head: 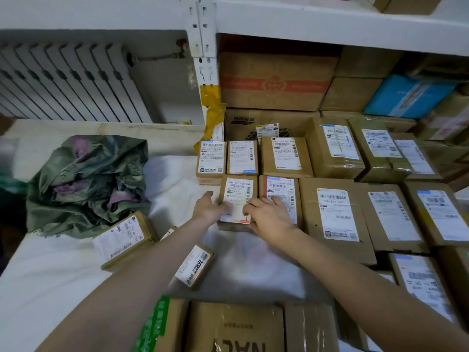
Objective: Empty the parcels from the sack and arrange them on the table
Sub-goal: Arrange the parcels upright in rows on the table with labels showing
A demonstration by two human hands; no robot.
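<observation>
Far to my left the green sack [87,184] lies crumpled and slack on the white table [43,270], which looks to me like it has given up most of its load. Just in front of it two small parcels wait at odd angles: a tilted carton [125,240] touching the sack's edge, and a smaller labelled box [194,268] partly hidden under my left forearm.

My left hand [208,208] lies flat with fingers spread against the left side and top of the small parcel [237,201] I am seating, not gripping it. My right hand [270,217] presses the same parcel's right edge, fingers loosely curled and overlapping the neighbouring parcel [280,196]. Both hands are squaring it up, not carrying it.

To the right the arranged rows of cartons [337,214] run label-up, side by side, towards the shelving.

I judge the step to be nudging this parcel flush into the second row. Next I would need to let go, reach back left for the tilted carton, and turn its label upward.
</observation>
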